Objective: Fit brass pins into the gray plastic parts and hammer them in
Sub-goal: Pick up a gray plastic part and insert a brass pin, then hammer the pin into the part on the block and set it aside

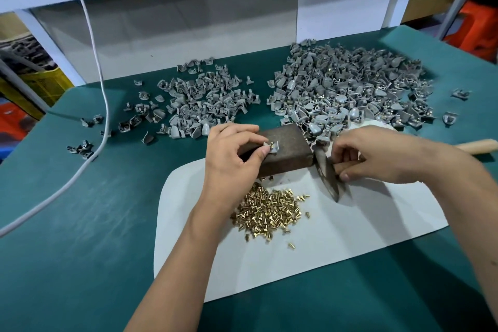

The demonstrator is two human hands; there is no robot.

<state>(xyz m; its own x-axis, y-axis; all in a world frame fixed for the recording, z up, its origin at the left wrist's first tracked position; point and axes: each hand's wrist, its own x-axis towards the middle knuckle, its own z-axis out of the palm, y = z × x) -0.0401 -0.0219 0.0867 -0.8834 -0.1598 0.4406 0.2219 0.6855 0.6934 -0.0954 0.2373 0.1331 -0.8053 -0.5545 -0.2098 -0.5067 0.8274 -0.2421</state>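
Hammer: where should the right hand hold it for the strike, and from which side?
Grip the wooden handle, which runs off to the right, so come from the right. The right hand now pinches it right at the metal head, probably too choked up for a swing. The left hand pins the gray part on the block.

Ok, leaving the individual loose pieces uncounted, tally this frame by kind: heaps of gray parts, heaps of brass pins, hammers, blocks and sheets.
Heaps of gray plastic parts: 2, left heap and larger right heap
Heap of small brass pins: 1
Wooden-handled steel hammer: 1
Dark brown rectangular metal block: 1
White paper sheet: 1
Total: 6
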